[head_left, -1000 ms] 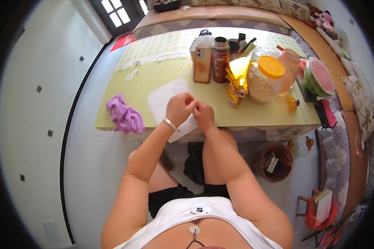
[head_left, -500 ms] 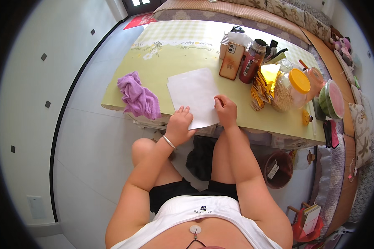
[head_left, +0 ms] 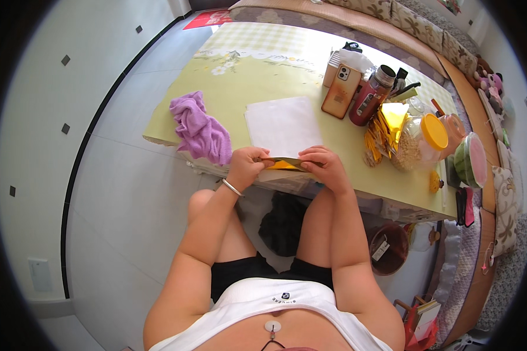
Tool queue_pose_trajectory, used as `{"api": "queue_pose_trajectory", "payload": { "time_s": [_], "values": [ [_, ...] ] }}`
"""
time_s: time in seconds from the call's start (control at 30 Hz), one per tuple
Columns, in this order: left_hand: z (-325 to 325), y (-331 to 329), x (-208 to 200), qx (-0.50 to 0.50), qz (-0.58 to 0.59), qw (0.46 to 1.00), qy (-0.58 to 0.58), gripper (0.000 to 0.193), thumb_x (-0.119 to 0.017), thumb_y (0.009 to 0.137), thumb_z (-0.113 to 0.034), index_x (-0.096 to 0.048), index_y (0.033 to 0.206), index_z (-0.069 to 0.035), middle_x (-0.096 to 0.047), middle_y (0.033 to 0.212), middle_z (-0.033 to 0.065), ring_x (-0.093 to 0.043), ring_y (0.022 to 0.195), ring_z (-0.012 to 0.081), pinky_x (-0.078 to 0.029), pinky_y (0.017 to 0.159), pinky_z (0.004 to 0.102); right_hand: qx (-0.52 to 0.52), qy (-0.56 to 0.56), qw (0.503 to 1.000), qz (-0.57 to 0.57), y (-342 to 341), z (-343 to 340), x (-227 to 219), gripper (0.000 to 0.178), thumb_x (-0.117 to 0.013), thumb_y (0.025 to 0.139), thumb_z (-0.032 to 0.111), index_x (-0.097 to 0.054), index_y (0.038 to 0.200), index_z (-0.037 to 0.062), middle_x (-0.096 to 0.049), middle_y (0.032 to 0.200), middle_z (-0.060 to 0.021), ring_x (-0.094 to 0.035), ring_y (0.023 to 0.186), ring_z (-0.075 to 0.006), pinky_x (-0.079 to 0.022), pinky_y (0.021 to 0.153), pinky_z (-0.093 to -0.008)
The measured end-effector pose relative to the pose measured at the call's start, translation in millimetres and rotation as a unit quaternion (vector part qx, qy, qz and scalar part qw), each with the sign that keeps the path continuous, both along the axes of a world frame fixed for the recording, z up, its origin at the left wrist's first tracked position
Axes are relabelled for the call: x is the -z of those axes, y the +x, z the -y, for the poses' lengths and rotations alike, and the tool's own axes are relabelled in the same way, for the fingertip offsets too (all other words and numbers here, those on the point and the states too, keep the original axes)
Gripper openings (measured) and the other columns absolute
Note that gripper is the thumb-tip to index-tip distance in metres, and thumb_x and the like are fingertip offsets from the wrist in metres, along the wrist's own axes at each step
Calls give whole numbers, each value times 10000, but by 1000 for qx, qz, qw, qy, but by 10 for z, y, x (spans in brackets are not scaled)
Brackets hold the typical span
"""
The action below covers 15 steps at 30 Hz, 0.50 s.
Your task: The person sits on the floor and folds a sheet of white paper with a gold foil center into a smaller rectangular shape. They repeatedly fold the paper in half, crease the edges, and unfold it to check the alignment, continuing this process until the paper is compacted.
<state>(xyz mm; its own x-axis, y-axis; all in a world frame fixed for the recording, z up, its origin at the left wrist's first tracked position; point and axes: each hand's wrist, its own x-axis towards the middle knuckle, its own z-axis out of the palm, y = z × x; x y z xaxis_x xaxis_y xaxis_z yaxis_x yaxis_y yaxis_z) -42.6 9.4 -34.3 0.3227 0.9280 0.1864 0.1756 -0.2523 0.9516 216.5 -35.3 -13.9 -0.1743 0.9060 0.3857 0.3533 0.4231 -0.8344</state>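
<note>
At the near edge of the table, my left hand (head_left: 245,168) and my right hand (head_left: 328,169) are both closed on a piece of gold foil paper (head_left: 284,165). It stretches between my fingertips as a narrow, slightly bowed shiny strip. White paper sheets (head_left: 284,124) lie flat just beyond it; I cannot tell whether the gold strip is the turned-up edge of one of them. To the left of my left hand a crumpled purple towel (head_left: 200,128) hangs partly over the table edge. A bracelet circles my left wrist.
On the table's right stand a phone (head_left: 341,90), a red flask (head_left: 370,96), a bundle of gold foil pieces (head_left: 390,126), a yellow-lidded jar (head_left: 413,146) and a cut watermelon (head_left: 469,160). A brown bin (head_left: 389,250) sits on the floor by my right knee.
My left hand has come off the white paper's surface, and my right hand has moved nearer the table edge. Both now hold the gold foil paper, which did not show before. The view has shifted slightly.
</note>
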Motion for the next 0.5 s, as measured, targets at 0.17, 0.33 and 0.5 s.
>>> {"api": "queue_pose_trajectory", "payload": {
  "time_s": [0.17, 0.33, 0.5],
  "values": [
    [-37, -5, -30, 25, 44, 997, -53, 207, -805, 817, -106, -735, 945, 41, -716, 867, 52, -621, 837, 90, -497, 720, 263, 46, -114, 990, -63, 66, -37, 176, 122, -728, 859, 30, -728, 972, -15, -718, 968, -78, -656, 894, -151, -517, 792, -288],
    [-91, -83, -121, 53, 108, 985, -124, 229, -759, 871, -148, -721, 1008, 31, -711, 875, 39, -601, 809, 75, -480, 727, 242, 68, -198, 973, -94, 114, -74, 239, 133, -738, 847, 26, -718, 970, -22, -709, 948, -72, -650, 874, -136, -514, 801, -275],
    [-110, -72, -4, -33, 8, 999, -11, 126, -699, 884, -43, -713, 996, 14, -695, 857, 10, -587, 784, 62, -481, 710, 244, 99, -24, 992, -75, 71, -85, 118, 249, -783, 777, 14, -720, 1017, -3, -714, 1029, -83, -630, 1044, -191, -495, 911, -304]
  ]
}}
